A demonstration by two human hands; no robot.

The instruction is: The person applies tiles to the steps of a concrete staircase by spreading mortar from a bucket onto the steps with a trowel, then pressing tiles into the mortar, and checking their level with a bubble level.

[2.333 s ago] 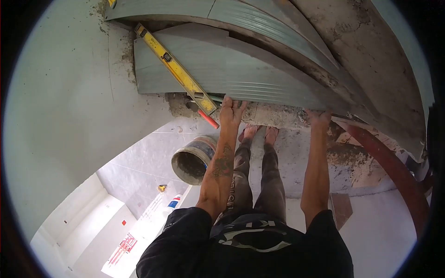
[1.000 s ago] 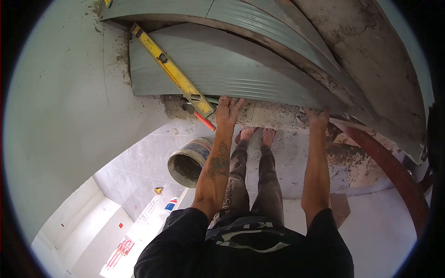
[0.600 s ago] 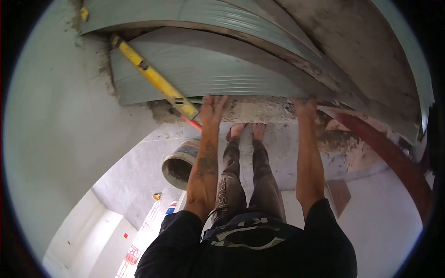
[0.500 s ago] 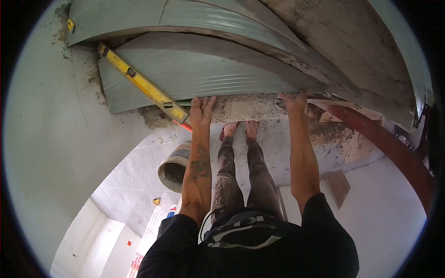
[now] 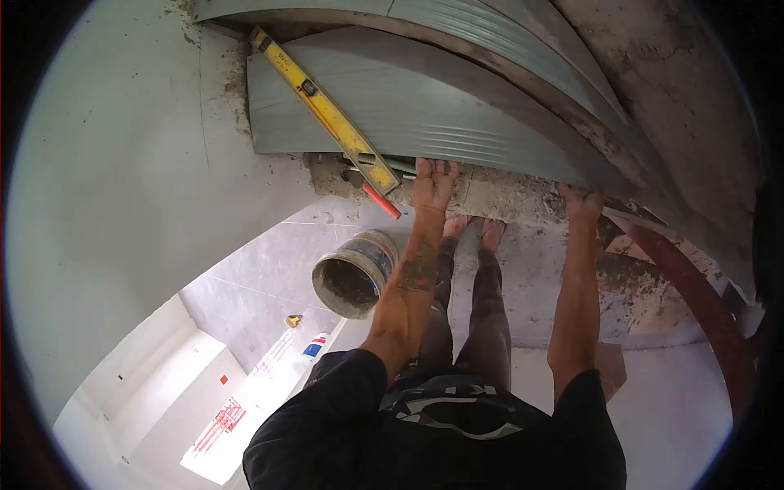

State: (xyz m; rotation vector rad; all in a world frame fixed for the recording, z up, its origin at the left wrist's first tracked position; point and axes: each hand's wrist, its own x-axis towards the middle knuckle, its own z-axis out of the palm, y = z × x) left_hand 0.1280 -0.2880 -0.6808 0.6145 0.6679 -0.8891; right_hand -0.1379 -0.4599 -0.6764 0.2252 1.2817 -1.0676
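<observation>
both hands are on the front edge of the grey stair tread tile [image 5: 457, 114], which lies flat on the step just above a rough band of mortar [image 5: 506, 196]. the left hand [image 5: 433, 181] has its fingers spread and laid up against the tile's edge, palm pressed to the mortar face, gripping nothing. the right hand [image 5: 581, 200] is further along the same edge, fingers hooked up under the tile lip; i can't tell how tightly it grips. a yellow spirit level [image 5: 325, 110] lies slantwise across the tile's left part, its lower end just beside the left hand. under that end pokes out a tool with a red handle [image 5: 380, 201], its head hidden by the level. below, on the pale floor, stands a mortar-caked bucket [image 5: 354, 274], near the left forearm. the person's bare feet [image 5: 472, 230] are planted close to the step's base, between the two arms. a reddish curved rail [image 5: 694, 302] runs down at the right.
</observation>
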